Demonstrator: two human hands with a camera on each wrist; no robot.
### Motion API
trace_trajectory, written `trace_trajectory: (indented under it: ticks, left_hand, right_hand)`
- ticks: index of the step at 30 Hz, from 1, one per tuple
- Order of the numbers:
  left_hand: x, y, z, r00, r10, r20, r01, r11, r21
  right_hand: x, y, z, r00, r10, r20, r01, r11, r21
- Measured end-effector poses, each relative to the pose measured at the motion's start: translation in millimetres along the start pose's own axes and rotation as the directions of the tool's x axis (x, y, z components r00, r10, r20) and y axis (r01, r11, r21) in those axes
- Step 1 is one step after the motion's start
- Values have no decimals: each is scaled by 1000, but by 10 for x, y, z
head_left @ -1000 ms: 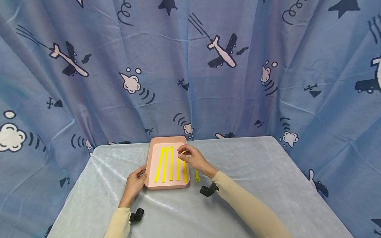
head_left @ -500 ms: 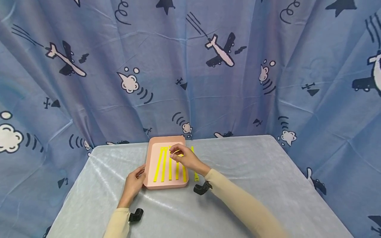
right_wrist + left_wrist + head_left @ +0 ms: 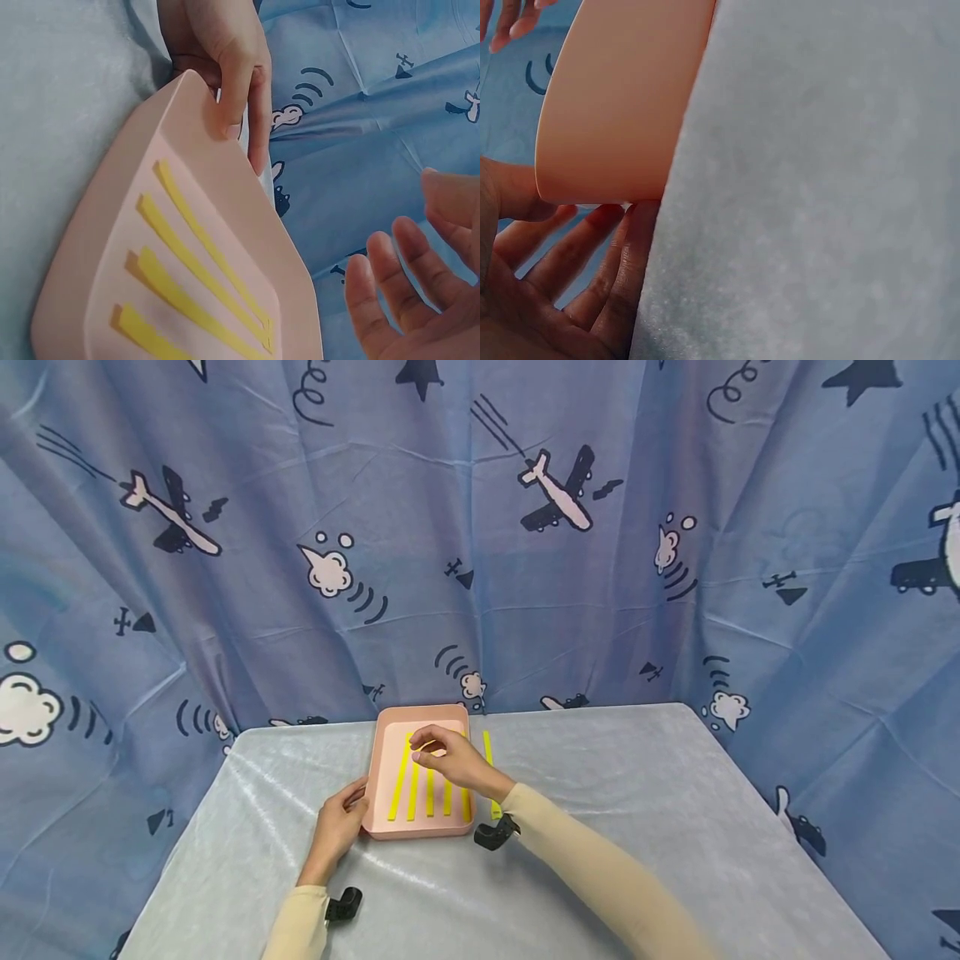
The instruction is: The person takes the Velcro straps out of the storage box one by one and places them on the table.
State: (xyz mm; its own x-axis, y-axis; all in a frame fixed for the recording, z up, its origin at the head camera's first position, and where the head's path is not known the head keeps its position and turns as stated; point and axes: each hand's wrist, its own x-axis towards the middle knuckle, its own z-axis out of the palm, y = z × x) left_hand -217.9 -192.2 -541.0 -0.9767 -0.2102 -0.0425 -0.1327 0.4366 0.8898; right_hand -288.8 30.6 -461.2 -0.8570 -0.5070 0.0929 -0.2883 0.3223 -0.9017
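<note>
Your left hand [image 3: 339, 820]: pinching the pink tray [image 3: 420, 831] at its left edge, thumb at the rim, fingers outside.
Your right hand [image 3: 452, 760]: hovering above the tray, fingers loosely bent, holding nothing.
Yellow strips [image 3: 398, 789]: five lie lengthwise inside the tray.
Sixth strip [image 3: 488, 749]: on the grey table [image 3: 637, 777], just right of the tray, partly behind your wrist.
Backdrop: blue curtain [image 3: 420, 493] printed with airplanes.

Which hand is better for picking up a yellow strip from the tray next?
Probably the right hand: it hovers over the yellow strips, its fingers holding nothing. The left hand is busy holding the tray.
</note>
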Motion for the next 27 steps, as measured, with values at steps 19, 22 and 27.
trace_trajectory:
  ticks: [19, 22, 27]
  left_hand:
    - [21, -20, -1, 1000, 11, 6, -11, 1000, -8]
    - [15, -15, 2, 1000, 24, 2, -24, 1000, -7]
    - [6, -2, 8, 1000, 23, -3, -23, 1000, -5]
  right_hand:
    - [284, -51, 234, 989, -85, 118, 113, 961, -252]
    - [296, -37, 251, 981, -96, 166, 147, 933, -330]
    - [342, -1, 268, 963, -117, 244, 228, 837, -498]
